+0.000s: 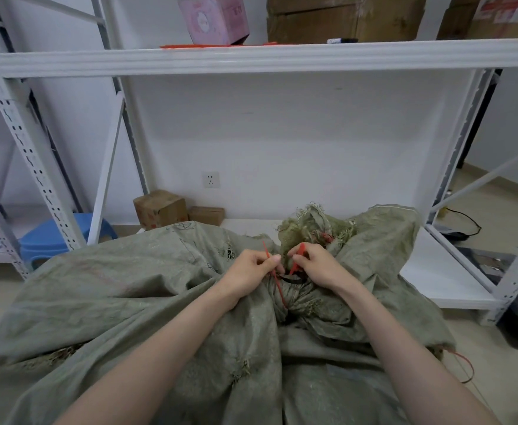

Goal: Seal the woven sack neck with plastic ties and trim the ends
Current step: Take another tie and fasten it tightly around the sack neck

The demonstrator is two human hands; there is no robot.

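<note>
Left hand [251,271]: forearm reaches in from the lower left, and the wrist rests on the sack [129,302]. The fingers are curled in, with thumb and forefinger pinching the thin tail of the red tie [277,285].
Right hand [319,268]: forearm comes in from the lower right, knuckles up. The fingers are curled, and thumb and forefinger pinch the wider red end of the same tie, just beside the left thumb.
Red tie: it runs slantwise through the left pinch and down across the sack neck [294,299].
Sack neck: bunched green weave between the two hands, with frayed fabric standing up behind it.
Black band [294,280]: circles the neck just under the fingertips.
Sack: lies on the floor in front of the white shelf rack [251,58].
Writing: dark scrawls on the sack, print on the pink box [213,18] and red marks on the brown box [161,208] are all too blurred to read.
</note>
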